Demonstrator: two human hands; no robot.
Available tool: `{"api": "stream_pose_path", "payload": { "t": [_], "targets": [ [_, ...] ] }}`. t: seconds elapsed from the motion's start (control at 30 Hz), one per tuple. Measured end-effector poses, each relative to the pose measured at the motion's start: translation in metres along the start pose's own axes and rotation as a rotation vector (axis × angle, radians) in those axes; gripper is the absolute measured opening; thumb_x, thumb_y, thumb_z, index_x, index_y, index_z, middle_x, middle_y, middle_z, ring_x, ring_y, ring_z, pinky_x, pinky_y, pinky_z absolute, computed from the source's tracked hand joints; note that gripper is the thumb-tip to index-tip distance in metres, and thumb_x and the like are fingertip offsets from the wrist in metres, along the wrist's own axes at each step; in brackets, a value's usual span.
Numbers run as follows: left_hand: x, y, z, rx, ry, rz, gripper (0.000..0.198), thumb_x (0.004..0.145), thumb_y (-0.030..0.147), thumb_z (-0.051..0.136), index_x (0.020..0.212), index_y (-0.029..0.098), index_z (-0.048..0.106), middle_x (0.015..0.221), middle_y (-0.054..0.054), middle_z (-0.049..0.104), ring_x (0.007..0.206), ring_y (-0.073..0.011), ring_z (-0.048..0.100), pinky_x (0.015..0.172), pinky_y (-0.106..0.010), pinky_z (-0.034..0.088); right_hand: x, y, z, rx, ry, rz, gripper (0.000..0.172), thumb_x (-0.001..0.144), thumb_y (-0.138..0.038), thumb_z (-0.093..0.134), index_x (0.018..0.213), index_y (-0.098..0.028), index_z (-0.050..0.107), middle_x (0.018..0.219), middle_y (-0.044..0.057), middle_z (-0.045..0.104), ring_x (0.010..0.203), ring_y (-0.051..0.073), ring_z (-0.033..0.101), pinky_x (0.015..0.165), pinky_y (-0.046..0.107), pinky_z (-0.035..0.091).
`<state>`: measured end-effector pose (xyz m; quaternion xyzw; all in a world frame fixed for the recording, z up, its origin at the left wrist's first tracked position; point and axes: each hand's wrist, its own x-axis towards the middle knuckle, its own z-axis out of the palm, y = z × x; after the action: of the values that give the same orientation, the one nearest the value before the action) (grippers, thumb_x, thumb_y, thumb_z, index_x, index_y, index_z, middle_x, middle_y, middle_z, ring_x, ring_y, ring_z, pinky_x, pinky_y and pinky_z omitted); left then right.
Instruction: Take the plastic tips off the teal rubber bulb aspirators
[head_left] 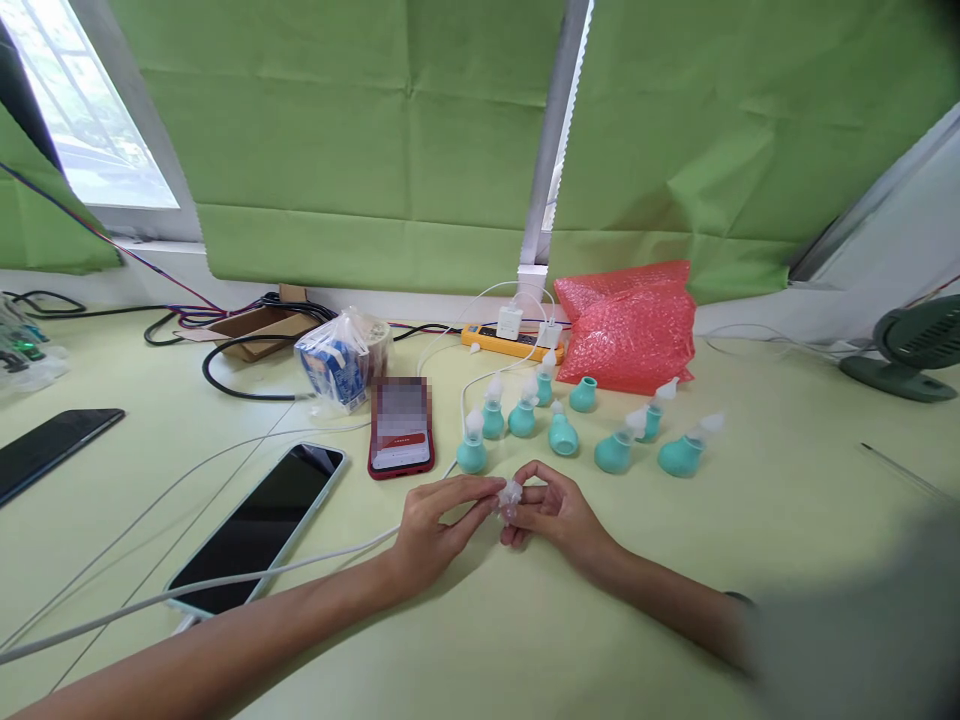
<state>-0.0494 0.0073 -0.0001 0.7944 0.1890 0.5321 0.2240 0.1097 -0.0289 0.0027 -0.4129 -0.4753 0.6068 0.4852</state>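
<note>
While the left hand (pixel 442 522) and right hand (pixel 555 515) are nearly closed, a clear piece (pixel 511 495) is pinched; it mustn't be squashed.

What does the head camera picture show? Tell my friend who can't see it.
A person's left hand and right hand hold a small translucent item over a pale green table. Beyond them are teal bulbs, several with translucent tips, a lit, red-cased phone, and a red bubble-wrap bag.

On my feed I count one red bubble-wrap pouch (pixel 626 325), nine teal bulbs (pixel 615 455) in front and front-left of it, three phones (pixel 259 530) to its left, one fan (pixel 919 335) to its right.
</note>
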Motion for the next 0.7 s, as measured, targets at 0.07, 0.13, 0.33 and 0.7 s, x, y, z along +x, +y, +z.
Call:
{"api": "stream_pose_path", "payload": {
  "t": [0.07,0.13,0.33,0.7],
  "targets": [
    [0.0001,0.0002,-0.0006,0.012,-0.002,0.001,0.018,0.073,0.008,0.059,0.089,0.016,0.063,0.082,-0.004,0.068,0.072,-0.0134,0.064,0.065,-0.02,0.053,0.0004,0.0002,-0.0003,-0.011,-0.001,0.003,0.036,0.062,-0.033,0.069,0.074,-0.019,0.038,0.058,-0.002,0.062,0.049,0.012,0.059,0.047,0.023,0.045],
    [0.0001,0.0009,-0.0015,0.013,-0.016,0.021,0.02,0.073,0.008,0.058,0.091,0.016,0.062,0.085,-0.005,0.068,0.074,-0.0142,0.064,0.067,-0.021,0.053,0.0011,0.0008,-0.0012,-0.009,0.0,0.007,0.035,0.063,-0.034,0.068,0.074,-0.019,0.038,0.057,-0.002,0.062,0.048,0.012,0.059,0.046,0.022,0.045],
    [-0.0027,0.0015,-0.002,0.027,-0.024,-0.016,0.025,0.076,0.008,0.055,0.099,0.017,0.055,0.086,-0.004,0.068,0.076,-0.0138,0.065,0.068,-0.02,0.053,0.0015,0.0026,-0.0038,0.012,0.023,0.005,0.03,0.069,-0.036,0.063,0.077,-0.019,0.04,0.055,-0.002,0.061,0.046,0.012,0.058,0.044,0.021,0.042],
    [-0.0031,0.0014,0.0011,0.008,0.027,-0.009,0.03,0.072,0.008,0.06,0.099,0.016,0.047,0.08,-0.004,0.066,0.07,-0.013,0.064,0.067,-0.022,0.053,0.0,0.003,-0.0036,0.005,-0.007,-0.036,0.03,0.069,-0.038,0.062,0.078,-0.019,0.041,0.058,-0.002,0.06,0.046,0.011,0.055,0.047,0.023,0.041]
  ]
}}
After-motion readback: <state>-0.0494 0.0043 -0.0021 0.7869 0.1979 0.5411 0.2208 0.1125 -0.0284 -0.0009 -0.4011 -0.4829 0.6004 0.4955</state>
